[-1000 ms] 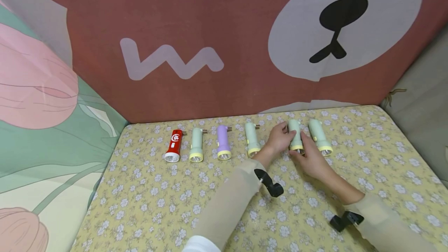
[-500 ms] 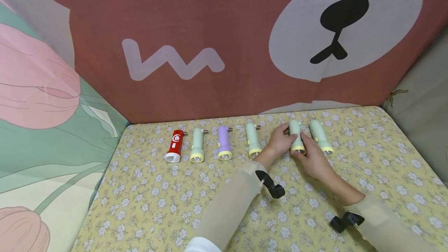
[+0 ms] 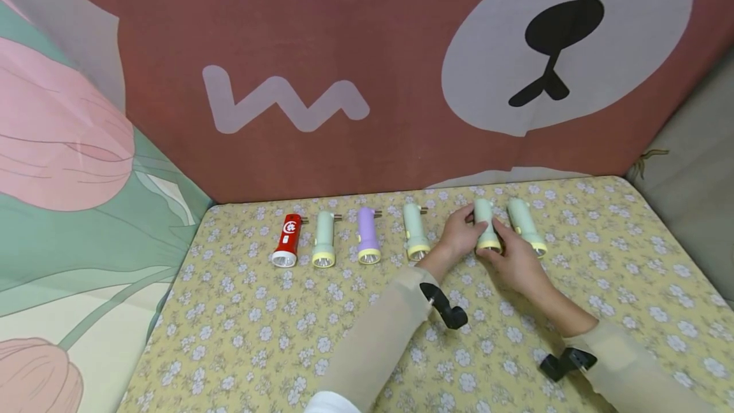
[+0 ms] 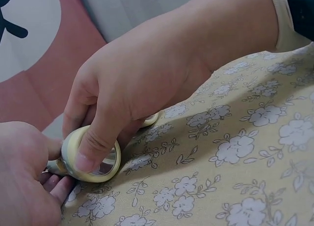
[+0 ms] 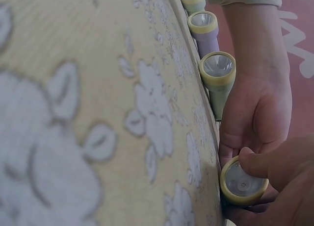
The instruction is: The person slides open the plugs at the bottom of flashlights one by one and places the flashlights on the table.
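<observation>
A pale green flashlight (image 3: 483, 210) with a yellow rim lies between both hands, its lens end toward me. My left hand (image 3: 460, 233) holds its left side, thumb and fingers at the body. From the right, my right hand (image 3: 515, 263) pinches the lens end. The left wrist view shows the right thumb (image 4: 91, 150) across the yellow rim, with part of the left hand (image 4: 24, 172) beside the body. In the right wrist view, the lens (image 5: 240, 184) faces the camera under that thumb. The fingers hide much of the flashlight's sides.
To the left, in a row, lie a red flashlight (image 3: 288, 238), a green one (image 3: 323, 234), a purple one (image 3: 366, 231) and another green one (image 3: 413, 228). One more green flashlight (image 3: 523, 222) lies just right of the hands. A flowered cloth (image 3: 258, 336) covers the table before a printed curtain (image 3: 401, 158).
</observation>
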`<state>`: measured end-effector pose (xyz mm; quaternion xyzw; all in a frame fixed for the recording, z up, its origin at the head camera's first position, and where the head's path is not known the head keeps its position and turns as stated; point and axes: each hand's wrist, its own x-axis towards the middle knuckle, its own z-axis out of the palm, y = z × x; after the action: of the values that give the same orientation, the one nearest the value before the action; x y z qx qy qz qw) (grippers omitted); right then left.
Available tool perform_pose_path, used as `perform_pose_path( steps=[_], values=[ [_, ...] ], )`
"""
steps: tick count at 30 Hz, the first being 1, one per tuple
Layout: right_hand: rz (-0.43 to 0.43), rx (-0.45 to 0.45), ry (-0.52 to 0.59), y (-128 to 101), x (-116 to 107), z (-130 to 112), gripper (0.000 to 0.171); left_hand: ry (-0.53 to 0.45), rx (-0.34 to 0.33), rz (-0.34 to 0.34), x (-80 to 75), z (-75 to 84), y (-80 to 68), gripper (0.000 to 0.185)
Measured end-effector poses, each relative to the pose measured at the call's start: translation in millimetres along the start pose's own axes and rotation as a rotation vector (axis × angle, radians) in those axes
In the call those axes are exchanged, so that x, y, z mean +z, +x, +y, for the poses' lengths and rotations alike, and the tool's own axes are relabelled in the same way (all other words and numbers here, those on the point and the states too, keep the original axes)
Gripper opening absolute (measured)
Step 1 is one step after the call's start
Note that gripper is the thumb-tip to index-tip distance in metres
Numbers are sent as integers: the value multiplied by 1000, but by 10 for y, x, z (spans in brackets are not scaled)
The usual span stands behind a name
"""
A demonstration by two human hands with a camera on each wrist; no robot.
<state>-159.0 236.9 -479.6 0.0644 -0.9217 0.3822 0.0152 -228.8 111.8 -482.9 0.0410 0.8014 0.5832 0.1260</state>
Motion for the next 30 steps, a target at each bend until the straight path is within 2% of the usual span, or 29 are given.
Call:
perform_pose_path(
  steps=[11, 20, 30],
  values=[
    [3, 18, 35, 7, 9, 4, 75, -32, -19, -1, 0, 15, -14, 50],
    [31, 5, 34, 19, -35, -50, 75, -76, 4, 18, -20, 129, -54, 50],
    [3, 24, 98, -6, -176, -145, 78, -133, 14, 18, -94, 259, -105, 51]
  ],
)
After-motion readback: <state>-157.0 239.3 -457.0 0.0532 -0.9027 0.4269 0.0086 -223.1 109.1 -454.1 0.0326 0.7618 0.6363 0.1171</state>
